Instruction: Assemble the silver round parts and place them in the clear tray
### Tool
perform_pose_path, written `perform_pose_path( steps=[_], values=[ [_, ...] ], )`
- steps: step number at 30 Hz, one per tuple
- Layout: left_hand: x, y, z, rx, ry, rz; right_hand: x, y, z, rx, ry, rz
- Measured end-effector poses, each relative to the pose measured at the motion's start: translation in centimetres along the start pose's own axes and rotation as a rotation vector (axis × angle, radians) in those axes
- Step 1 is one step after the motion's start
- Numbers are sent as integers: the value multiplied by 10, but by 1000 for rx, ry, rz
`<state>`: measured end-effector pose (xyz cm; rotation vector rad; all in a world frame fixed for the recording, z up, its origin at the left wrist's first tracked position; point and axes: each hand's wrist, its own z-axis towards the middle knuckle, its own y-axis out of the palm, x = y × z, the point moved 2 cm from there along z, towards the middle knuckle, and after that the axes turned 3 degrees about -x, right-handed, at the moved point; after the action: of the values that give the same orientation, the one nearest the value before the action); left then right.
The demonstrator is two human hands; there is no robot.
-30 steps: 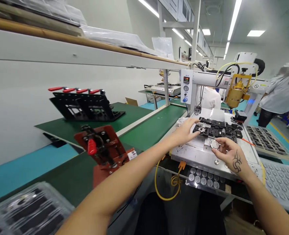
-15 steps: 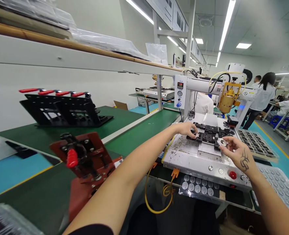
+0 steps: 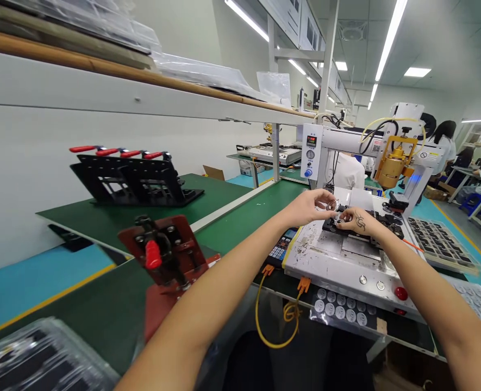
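Observation:
My left hand [image 3: 310,207] is raised over the left end of the black fixture [image 3: 387,224] on the white machine plate [image 3: 338,260], pinching a small round silver ring [image 3: 332,205]. My right hand [image 3: 356,221], tattooed on its back, has crossed over to that same end. Its fingers are curled down onto a round silver part [image 3: 338,220] sitting in the fixture's leftmost nest. The two hands almost touch.
A dispensing machine with a yellow head [image 3: 393,157] and a control box [image 3: 310,149] stands behind the plate. Trays of parts [image 3: 438,241] lie to the right, a red toggle clamp [image 3: 162,255] and a black clamp rack [image 3: 130,176] to the left. People work at the back right.
My right hand carried its round silver part leftward to the fixture's left end. My left hand lifted off the fixture with a small ring. The camera view swung slightly.

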<state>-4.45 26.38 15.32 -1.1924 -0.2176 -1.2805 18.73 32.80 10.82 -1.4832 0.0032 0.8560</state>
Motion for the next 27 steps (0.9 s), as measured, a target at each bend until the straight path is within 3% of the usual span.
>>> perform_pose_path(
  steps=[7, 15, 19, 23, 25, 27],
  values=[
    [12, -4, -46, 81, 42, -37, -2, 3, 3, -80, -28, -57],
    [20, -7, -92, 117, -8, -98, -3, 11, -1, -34, -95, -132],
    [27, -6, -110, 139, -23, -121, -3, 16, 0, 39, -97, -185],
    [38, 5, -113, 153, -25, -176, -10, 12, -2, 157, -90, -218],
    [44, 14, -116, 163, -38, -182, -13, 3, -19, 243, -88, -212],
    [47, 24, -126, 175, -63, -177, -11, -9, -53, 350, -75, -203]
  ],
)
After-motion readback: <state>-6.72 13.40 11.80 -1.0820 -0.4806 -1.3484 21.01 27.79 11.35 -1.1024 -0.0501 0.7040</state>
